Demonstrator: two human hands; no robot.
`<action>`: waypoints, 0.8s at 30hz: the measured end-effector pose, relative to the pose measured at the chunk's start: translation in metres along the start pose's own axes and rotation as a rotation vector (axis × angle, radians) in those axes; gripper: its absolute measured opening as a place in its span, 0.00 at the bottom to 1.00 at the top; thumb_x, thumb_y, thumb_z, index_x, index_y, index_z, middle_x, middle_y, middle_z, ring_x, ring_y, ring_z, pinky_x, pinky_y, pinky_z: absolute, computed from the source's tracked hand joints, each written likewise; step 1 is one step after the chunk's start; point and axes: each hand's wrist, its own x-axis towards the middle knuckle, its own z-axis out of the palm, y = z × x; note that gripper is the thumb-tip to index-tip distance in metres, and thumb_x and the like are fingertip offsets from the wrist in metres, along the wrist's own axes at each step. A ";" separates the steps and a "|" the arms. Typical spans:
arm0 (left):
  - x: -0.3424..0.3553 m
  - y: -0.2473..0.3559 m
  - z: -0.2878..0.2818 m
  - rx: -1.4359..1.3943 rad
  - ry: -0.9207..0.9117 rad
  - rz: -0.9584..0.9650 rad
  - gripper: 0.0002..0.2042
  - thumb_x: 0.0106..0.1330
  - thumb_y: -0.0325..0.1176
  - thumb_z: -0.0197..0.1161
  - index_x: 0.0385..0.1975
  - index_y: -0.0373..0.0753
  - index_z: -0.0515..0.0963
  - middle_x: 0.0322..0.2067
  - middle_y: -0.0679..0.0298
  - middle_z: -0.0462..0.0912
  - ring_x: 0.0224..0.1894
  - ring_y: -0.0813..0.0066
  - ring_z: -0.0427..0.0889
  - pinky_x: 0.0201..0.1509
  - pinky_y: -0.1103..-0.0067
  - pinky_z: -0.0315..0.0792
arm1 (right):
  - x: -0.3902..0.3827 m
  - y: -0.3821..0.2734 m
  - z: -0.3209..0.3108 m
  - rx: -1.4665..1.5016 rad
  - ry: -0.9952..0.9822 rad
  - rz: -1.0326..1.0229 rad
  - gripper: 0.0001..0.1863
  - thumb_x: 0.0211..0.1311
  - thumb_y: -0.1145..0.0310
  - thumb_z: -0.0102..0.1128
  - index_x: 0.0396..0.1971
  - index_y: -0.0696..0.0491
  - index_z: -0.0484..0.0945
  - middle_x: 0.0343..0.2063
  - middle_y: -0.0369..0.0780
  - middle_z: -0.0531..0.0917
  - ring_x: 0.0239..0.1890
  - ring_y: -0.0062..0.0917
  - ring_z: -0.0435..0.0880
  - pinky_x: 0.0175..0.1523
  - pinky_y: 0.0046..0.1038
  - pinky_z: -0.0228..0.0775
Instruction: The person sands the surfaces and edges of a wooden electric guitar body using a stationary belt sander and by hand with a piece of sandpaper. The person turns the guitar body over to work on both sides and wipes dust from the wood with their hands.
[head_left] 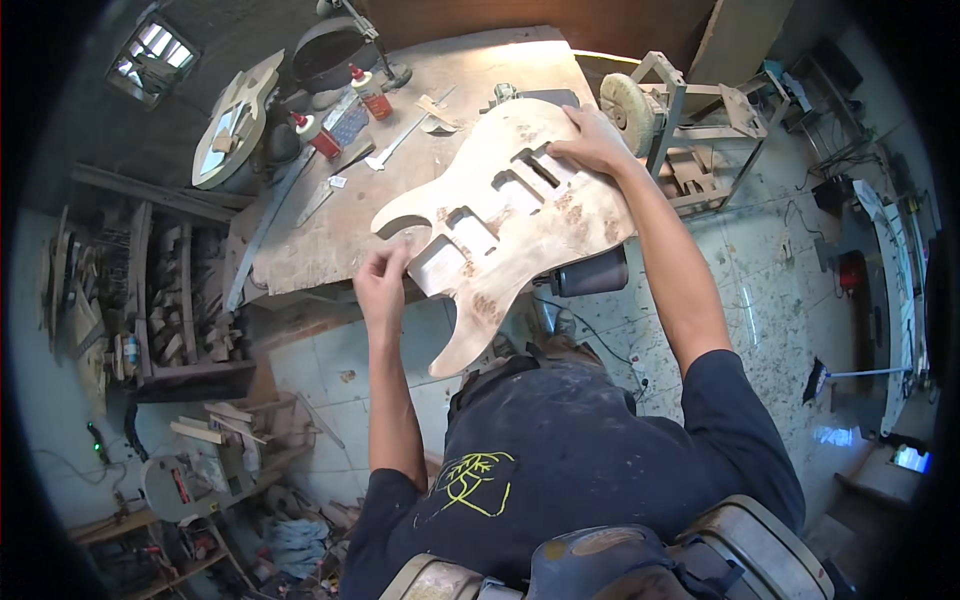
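Observation:
An unfinished electric guitar body (520, 215) of pale wood with brown burl patches is tilted over the near side of the workbench. Several routed cavities show on its face, and its two horns point to the lower left. My right hand (598, 143) grips its far right edge, thumb on the face, some fingers hidden. My left hand (382, 285) is at the cutaway between the horns, thumb and fingers pinched together close to the wood's edge. What those fingertips hold, if anything, is too small to make out.
The wooden workbench (300, 250) carries two red glue bottles (371, 93), a metal caliper-like tool (400, 140) and a lamp (397, 76). Another guitar body (235, 120) stands at the far left. A round sanding wheel (626, 110) is right of the bench. Wood scraps (180, 290) fill the left rack.

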 end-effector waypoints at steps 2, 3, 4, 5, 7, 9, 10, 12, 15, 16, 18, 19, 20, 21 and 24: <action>0.015 0.004 -0.001 0.311 0.236 0.282 0.10 0.65 0.32 0.65 0.36 0.30 0.82 0.36 0.57 0.86 0.40 0.69 0.84 0.51 0.72 0.75 | -0.003 0.004 0.002 -0.004 0.021 0.021 0.49 0.42 0.46 0.67 0.63 0.62 0.71 0.57 0.55 0.74 0.62 0.45 0.72 0.66 0.35 0.65; 0.022 0.017 0.006 0.410 0.159 0.416 0.11 0.65 0.33 0.64 0.39 0.31 0.82 0.40 0.52 0.85 0.44 0.62 0.83 0.55 0.70 0.73 | -0.006 0.008 0.002 -0.012 0.041 0.049 0.48 0.42 0.46 0.67 0.63 0.62 0.71 0.58 0.55 0.73 0.62 0.45 0.72 0.67 0.35 0.64; 0.029 0.030 0.016 0.508 0.079 0.549 0.13 0.66 0.35 0.63 0.42 0.31 0.82 0.44 0.46 0.84 0.48 0.55 0.83 0.59 0.68 0.72 | -0.009 0.012 0.001 -0.040 0.051 0.071 0.48 0.43 0.46 0.66 0.62 0.62 0.71 0.58 0.56 0.73 0.63 0.45 0.71 0.67 0.35 0.64; 0.041 0.030 0.025 0.574 0.030 0.562 0.16 0.67 0.37 0.61 0.46 0.32 0.81 0.50 0.44 0.81 0.52 0.51 0.81 0.61 0.67 0.70 | -0.012 0.011 -0.002 -0.033 0.044 0.066 0.48 0.43 0.46 0.66 0.62 0.62 0.71 0.58 0.56 0.73 0.63 0.45 0.71 0.67 0.35 0.64; 0.081 0.021 0.025 0.806 -0.049 0.634 0.21 0.72 0.45 0.55 0.55 0.35 0.78 0.56 0.45 0.79 0.55 0.55 0.82 0.61 0.70 0.70 | -0.014 0.000 -0.007 -0.064 0.023 0.059 0.46 0.43 0.46 0.65 0.62 0.62 0.72 0.58 0.56 0.74 0.63 0.46 0.71 0.68 0.37 0.63; 0.111 0.028 0.031 0.818 -0.248 0.439 0.23 0.74 0.47 0.51 0.58 0.36 0.77 0.57 0.48 0.78 0.51 0.60 0.84 0.60 0.71 0.71 | -0.017 0.004 -0.008 -0.075 0.055 0.057 0.46 0.44 0.45 0.66 0.61 0.60 0.73 0.57 0.58 0.73 0.63 0.48 0.70 0.68 0.40 0.63; 0.122 0.028 0.035 0.850 -0.322 0.468 0.23 0.74 0.47 0.50 0.59 0.36 0.76 0.57 0.50 0.79 0.48 0.61 0.85 0.58 0.71 0.72 | -0.016 0.011 -0.006 -0.080 0.066 0.079 0.46 0.44 0.45 0.66 0.61 0.61 0.72 0.58 0.59 0.73 0.63 0.48 0.70 0.68 0.40 0.62; 0.128 0.037 0.045 0.875 -0.406 0.504 0.24 0.75 0.47 0.50 0.60 0.37 0.76 0.57 0.51 0.79 0.45 0.63 0.87 0.57 0.72 0.73 | -0.017 0.028 -0.005 -0.090 0.085 0.109 0.46 0.44 0.46 0.67 0.62 0.61 0.72 0.58 0.59 0.72 0.64 0.48 0.70 0.68 0.39 0.62; 0.130 0.049 0.059 0.683 -0.636 0.229 0.26 0.75 0.50 0.46 0.61 0.36 0.74 0.64 0.50 0.72 0.64 0.49 0.72 0.67 0.65 0.65 | -0.024 0.043 -0.009 -0.033 0.137 0.152 0.47 0.45 0.46 0.67 0.63 0.61 0.70 0.60 0.61 0.71 0.65 0.48 0.70 0.69 0.37 0.62; 0.132 0.041 0.064 0.818 -0.584 0.422 0.27 0.76 0.51 0.44 0.63 0.38 0.72 0.66 0.50 0.70 0.66 0.48 0.69 0.69 0.64 0.61 | -0.025 0.047 -0.012 -0.020 0.131 0.176 0.47 0.46 0.46 0.68 0.63 0.61 0.69 0.61 0.61 0.70 0.65 0.48 0.70 0.69 0.36 0.62; 0.140 0.025 0.077 0.987 -0.563 0.602 0.30 0.77 0.55 0.36 0.70 0.42 0.63 0.70 0.52 0.63 0.72 0.47 0.59 0.75 0.60 0.50 | -0.028 0.060 -0.022 -0.013 0.133 0.204 0.47 0.46 0.46 0.68 0.64 0.61 0.69 0.62 0.61 0.70 0.66 0.47 0.70 0.69 0.35 0.61; 0.142 0.019 0.086 0.981 -0.570 0.612 0.30 0.77 0.55 0.36 0.70 0.42 0.63 0.70 0.52 0.63 0.72 0.47 0.59 0.75 0.60 0.50 | -0.028 0.069 -0.027 -0.002 0.114 0.195 0.48 0.46 0.46 0.69 0.64 0.61 0.68 0.61 0.59 0.72 0.65 0.46 0.72 0.68 0.35 0.63; 0.138 0.018 0.099 0.935 -0.544 0.634 0.30 0.77 0.56 0.34 0.66 0.42 0.69 0.70 0.52 0.63 0.73 0.48 0.58 0.76 0.60 0.48 | -0.031 0.074 -0.035 0.009 0.091 0.187 0.48 0.45 0.46 0.69 0.64 0.61 0.68 0.60 0.58 0.74 0.63 0.45 0.74 0.67 0.35 0.64; 0.136 0.019 0.112 0.889 -0.517 0.654 0.31 0.77 0.57 0.32 0.61 0.41 0.75 0.71 0.52 0.63 0.73 0.48 0.56 0.76 0.59 0.46 | -0.035 0.080 -0.043 0.002 0.095 0.194 0.48 0.45 0.46 0.69 0.64 0.61 0.68 0.60 0.58 0.74 0.63 0.45 0.74 0.67 0.35 0.64; 0.146 0.027 0.148 0.821 -0.629 0.564 0.36 0.77 0.58 0.29 0.41 0.37 0.84 0.72 0.53 0.61 0.74 0.49 0.55 0.78 0.60 0.42 | -0.045 0.098 -0.064 0.096 0.080 0.288 0.48 0.45 0.47 0.70 0.64 0.61 0.68 0.57 0.56 0.78 0.61 0.44 0.77 0.65 0.35 0.67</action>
